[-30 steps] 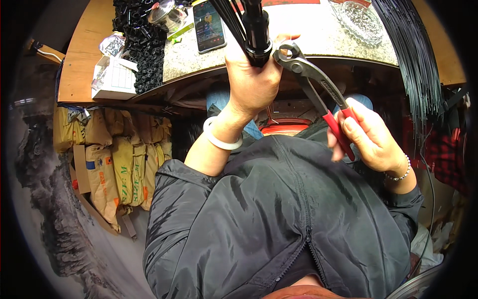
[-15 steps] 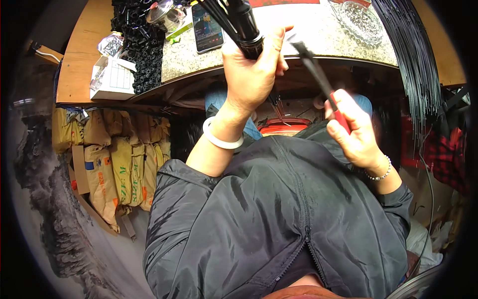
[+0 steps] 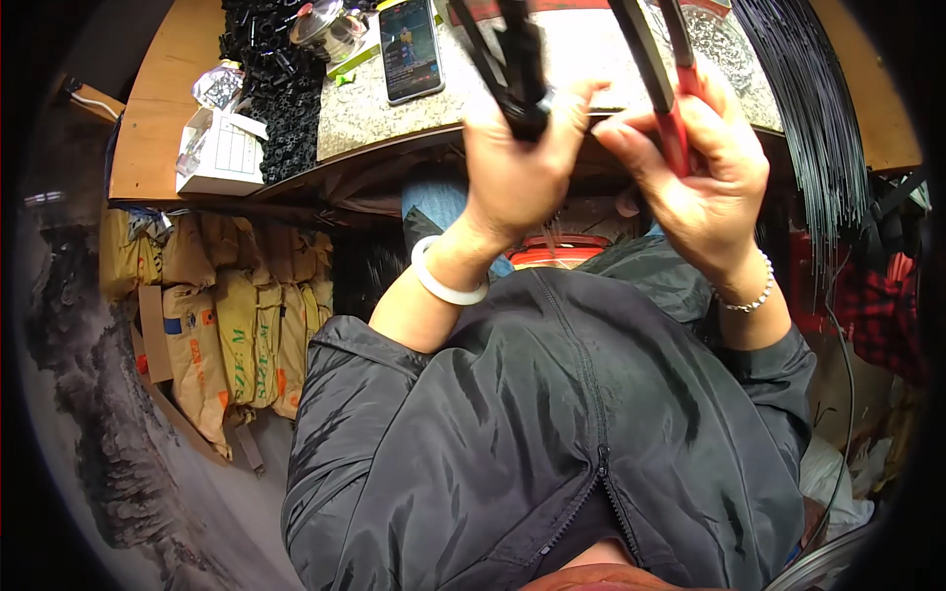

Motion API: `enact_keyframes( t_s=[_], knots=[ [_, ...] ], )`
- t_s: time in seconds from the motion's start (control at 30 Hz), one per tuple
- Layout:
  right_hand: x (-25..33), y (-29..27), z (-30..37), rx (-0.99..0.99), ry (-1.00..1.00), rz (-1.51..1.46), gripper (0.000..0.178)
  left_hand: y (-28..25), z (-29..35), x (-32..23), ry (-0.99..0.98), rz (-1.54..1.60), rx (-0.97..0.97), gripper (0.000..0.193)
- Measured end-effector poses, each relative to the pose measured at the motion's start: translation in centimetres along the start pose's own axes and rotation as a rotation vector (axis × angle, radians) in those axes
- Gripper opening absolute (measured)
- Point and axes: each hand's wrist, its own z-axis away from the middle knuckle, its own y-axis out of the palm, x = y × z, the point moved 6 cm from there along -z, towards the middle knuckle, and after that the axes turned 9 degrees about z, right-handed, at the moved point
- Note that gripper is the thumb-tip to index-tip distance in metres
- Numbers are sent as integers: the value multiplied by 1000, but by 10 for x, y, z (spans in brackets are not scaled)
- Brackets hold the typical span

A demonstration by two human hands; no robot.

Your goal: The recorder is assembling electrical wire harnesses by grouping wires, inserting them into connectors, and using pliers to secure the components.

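Note:
My left hand (image 3: 517,182), with a white bangle at the wrist, is wrapped round a black bundle of rods (image 3: 520,74) with a thicker cylindrical part. The bundle points up past the frame's top edge, and its lower end is blurred. Close by on the right, my right hand (image 3: 717,177) grips a two-armed tool with red grips (image 3: 674,143) and dark flat arms. The tool's arms stand apart and their far ends lie outside the picture. The hands are near each other above the table's front edge, the tool apart from the bundle.
A phone (image 3: 412,54) lies on the speckled tabletop (image 3: 360,128). To its left are a heap of small black parts (image 3: 286,118) and a white box (image 3: 222,153). At right stand a glass dish (image 3: 724,44) and thin dark rods (image 3: 828,128) overhanging the edge. Sacks (image 3: 241,325) sit below left.
My right hand has risen toward the table with the red-gripped tool, whose two arms now show apart. My left hand has shifted slightly right and down with the black bundle.

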Motion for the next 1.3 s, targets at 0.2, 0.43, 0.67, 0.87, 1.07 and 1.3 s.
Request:
enact_keyframes(
  t_s=[0.2, 0.43, 0.67, 0.87, 1.07, 1.3],
  knots=[
    [-8, -30, 11, 187, 5, 346, 26, -28, -8, 15, -262, 200, -133, 22],
    [15, -37, 8, 181, -301, 802, 28, -22, -4, 26, -254, 251, -103, 21],
    [11, -36, 20, 294, -308, 806, 22, -19, -1, 16, -330, 251, -51, 19],
    [7, 3, 80, 1019, 1206, -1213, 49, -8, -2, -5, -175, 287, -23, 19],
    [8, -21, 42, 344, -13, 265, 40, -10, 2, -3, -281, 253, -6, 25],
    [-2, 3, 69, 909, 614, -744, 52, -9, 0, 0, -265, 215, 24, 25]
  ],
)
